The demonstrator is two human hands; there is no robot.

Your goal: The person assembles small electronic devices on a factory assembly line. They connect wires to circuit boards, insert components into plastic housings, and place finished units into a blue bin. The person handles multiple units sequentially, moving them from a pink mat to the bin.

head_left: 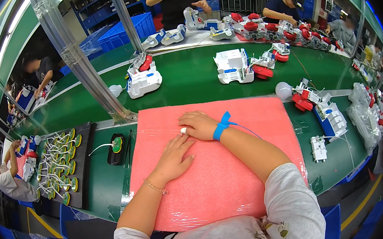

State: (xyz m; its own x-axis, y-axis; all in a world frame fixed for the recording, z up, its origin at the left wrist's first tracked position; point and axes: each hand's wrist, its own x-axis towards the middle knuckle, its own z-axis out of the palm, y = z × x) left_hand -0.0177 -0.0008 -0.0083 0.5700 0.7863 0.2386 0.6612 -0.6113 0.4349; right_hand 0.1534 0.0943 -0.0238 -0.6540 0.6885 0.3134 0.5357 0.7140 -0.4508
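Observation:
A pink foam mat [221, 191], covered with clear film, lies on the bench in front of me. My left hand [176, 158] rests flat on it with the fingers stretched out, a beaded bracelet at the wrist. Just beyond, my right hand [198, 125] also lies on the mat, fingers extended and holding nothing. A white cover sits on one of its digits, and a blue wrist strap [221, 126] with a cord circles that wrist. Left of the mat, a small round green board [116, 144] with a white wire sits on a black holder [115, 159].
Several wired green boards [60, 162] stand in rows on a dark mat at left. Beyond runs a green conveyor [181, 79] carrying white housings [234, 66] with red parts. A metal post [75, 53] rises at left; a white bulb [283, 90] lies at right. Co-workers sit across the line.

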